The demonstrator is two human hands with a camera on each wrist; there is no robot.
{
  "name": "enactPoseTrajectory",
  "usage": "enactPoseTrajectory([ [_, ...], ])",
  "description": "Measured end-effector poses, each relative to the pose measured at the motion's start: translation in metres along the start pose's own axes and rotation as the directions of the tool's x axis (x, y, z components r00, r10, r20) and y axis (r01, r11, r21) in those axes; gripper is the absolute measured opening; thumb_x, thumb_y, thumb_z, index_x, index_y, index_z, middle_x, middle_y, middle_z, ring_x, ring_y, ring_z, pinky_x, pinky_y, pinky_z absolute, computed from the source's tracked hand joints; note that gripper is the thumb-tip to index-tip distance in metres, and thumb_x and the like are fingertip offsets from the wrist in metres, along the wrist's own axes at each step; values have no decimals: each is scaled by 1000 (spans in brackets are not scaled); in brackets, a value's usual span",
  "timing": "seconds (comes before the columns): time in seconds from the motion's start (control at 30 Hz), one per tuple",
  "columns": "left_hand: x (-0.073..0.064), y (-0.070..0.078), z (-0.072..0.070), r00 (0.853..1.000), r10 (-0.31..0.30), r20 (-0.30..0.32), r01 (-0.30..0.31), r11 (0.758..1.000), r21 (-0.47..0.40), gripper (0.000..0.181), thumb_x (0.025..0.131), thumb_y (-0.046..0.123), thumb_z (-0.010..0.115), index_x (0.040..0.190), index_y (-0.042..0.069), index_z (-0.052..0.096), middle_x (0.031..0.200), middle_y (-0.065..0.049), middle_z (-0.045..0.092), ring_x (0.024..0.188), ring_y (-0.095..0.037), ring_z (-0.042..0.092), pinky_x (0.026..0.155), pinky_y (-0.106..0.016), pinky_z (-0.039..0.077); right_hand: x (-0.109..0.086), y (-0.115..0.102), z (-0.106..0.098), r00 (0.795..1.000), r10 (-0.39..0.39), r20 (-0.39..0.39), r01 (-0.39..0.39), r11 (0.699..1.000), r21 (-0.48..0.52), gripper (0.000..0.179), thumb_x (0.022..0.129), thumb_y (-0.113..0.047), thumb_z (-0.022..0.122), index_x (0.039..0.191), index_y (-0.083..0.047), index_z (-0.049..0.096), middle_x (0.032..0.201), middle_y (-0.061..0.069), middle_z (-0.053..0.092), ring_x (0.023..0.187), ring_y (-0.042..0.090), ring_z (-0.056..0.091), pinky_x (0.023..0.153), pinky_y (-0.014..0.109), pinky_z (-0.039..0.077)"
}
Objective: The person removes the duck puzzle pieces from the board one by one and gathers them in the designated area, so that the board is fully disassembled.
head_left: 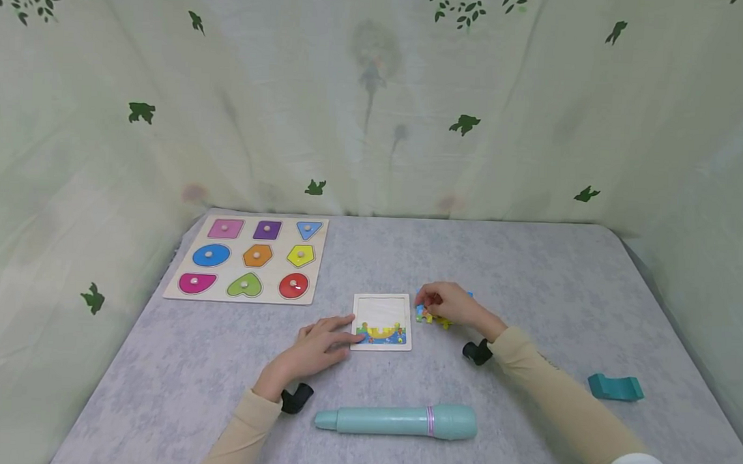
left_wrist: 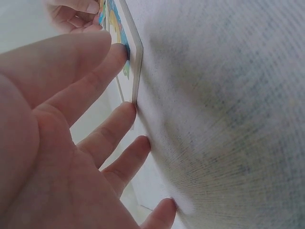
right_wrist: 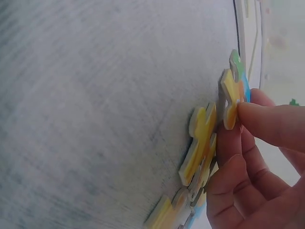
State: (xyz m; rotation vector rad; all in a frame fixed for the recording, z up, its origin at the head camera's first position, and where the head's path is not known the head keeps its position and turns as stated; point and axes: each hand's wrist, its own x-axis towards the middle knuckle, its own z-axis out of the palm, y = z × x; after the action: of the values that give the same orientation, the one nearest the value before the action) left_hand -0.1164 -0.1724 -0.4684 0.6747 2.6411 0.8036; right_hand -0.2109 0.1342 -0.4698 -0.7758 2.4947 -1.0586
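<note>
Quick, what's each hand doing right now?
Left hand: open, fingers touching the small jigsaw tray.
Right hand: closed, pinching a jigsaw piece.

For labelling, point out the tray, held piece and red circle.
Tray [head_left: 382,310]: head view, bare upper part.
Held piece [right_wrist: 230,90]: right wrist view, yellow part.
Red circle [head_left: 291,293]: head view, lower face.

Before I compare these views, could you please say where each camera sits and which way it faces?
Head: worn on the head, facing forward and down over the table; the left hand, right hand and sleeves show.
Left wrist: on that wrist, facing the puzzle frame at the left hand's fingers; the right hand shows beyond.
Right wrist: on that wrist, facing a puzzle piece pinched by the right hand, and loose pieces; only that hand shows.
Shared by head and left wrist: both hands, the puzzle frame.
</note>
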Motion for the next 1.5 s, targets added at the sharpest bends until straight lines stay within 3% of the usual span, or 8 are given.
enactPoseTrajectory([
  [0.33,1,1,0,1000,4,-6,-4,1000,-1,35,95,17,59,130,14,62,149,-12,36,135,-37,28,99,-66,16,-2,0,4,999,-42,-31,37,988,-148,17,85,2,68,97,-9,69,81,-1,56,73,15,49,65,29,44],
  [0.7,5,4,-1,999,34,-2,-34,998,51,33,96,19,58,128,15,63,146,-12,38,134,-36,28,98,-63,21,-9,-8,-3,996,-52,-73,55,998,39,18,86,4,62,102,-2,68,91,8,63,80,19,54,72,33,46],
  [0.93,16,15,0,989,144,46,-147,987,69,33,97,19,57,129,15,62,142,-4,45,130,-28,34,94,-57,28,-9,-20,2,997,-80,4,80,994,73,22,86,6,62,105,-2,66,96,9,64,83,18,55,72,30,47],
  [1.07,22,18,2,981,174,90,-180,981,74,36,97,18,56,133,16,60,143,1,46,127,-24,36,90,-49,30,-6,-24,10,992,-110,59,105,991,81,23,85,8,59,106,-2,65,100,7,64,86,17,56,78,31,48],
  [1.27,26,18,6,977,186,108,-196,976,94,37,97,19,57,133,15,59,142,3,47,124,-22,38,84,-43,29,-1,-27,20,979,-159,128,151,986,65,25,81,7,61,105,0,64,101,6,64,83,14,57,79,30,47],
  [1.5,26,18,7,978,179,106,-190,975,110,37,97,20,57,133,15,59,142,5,48,122,-20,39,82,-41,29,0,-29,26,981,-130,147,129,992,15,22,83,6,61,102,-4,65,99,2,63,83,12,56,78,29,46],
])
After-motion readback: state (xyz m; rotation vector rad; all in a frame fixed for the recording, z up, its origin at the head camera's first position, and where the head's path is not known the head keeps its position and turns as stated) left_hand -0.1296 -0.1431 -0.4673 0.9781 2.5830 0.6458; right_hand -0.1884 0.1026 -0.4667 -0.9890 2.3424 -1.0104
